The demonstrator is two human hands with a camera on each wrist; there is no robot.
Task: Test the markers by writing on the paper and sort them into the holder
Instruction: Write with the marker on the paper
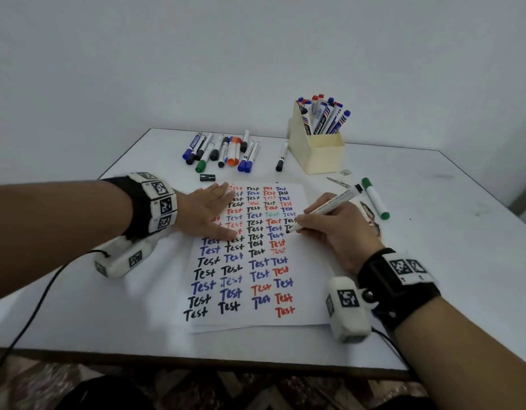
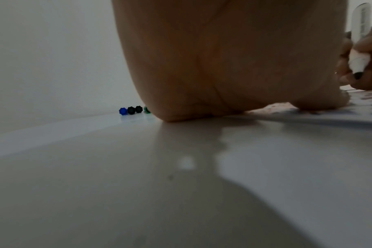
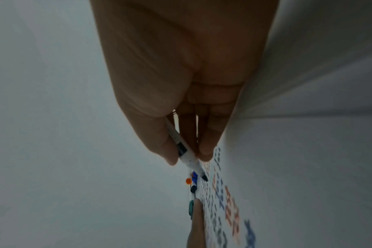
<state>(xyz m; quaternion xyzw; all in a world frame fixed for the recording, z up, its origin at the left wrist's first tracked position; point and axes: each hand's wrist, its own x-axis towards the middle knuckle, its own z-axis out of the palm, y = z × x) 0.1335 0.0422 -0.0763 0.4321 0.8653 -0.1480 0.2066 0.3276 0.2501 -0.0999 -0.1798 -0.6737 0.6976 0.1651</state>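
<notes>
A white paper (image 1: 303, 291) covered with rows of "Test" in black, blue and red lies in the middle of the table. My right hand (image 1: 329, 229) grips an uncapped black marker (image 1: 326, 207), its tip on the paper's right column; the marker (image 3: 184, 151) also shows pinched between thumb and fingers. My left hand (image 1: 207, 213) lies flat on the paper's upper left, fingers straight; its heel (image 2: 212, 67) rests on the table. A cream holder (image 1: 316, 152) with several blue and red markers (image 1: 325, 116) stands at the back right.
A row of several capped markers (image 1: 223, 150) lies at the back, with one black-capped marker (image 1: 281, 156) beside the holder. A loose black cap (image 1: 207, 177) sits above the paper. A green marker (image 1: 375, 198) lies right of my right hand. The table's front edge (image 1: 196, 355) is near.
</notes>
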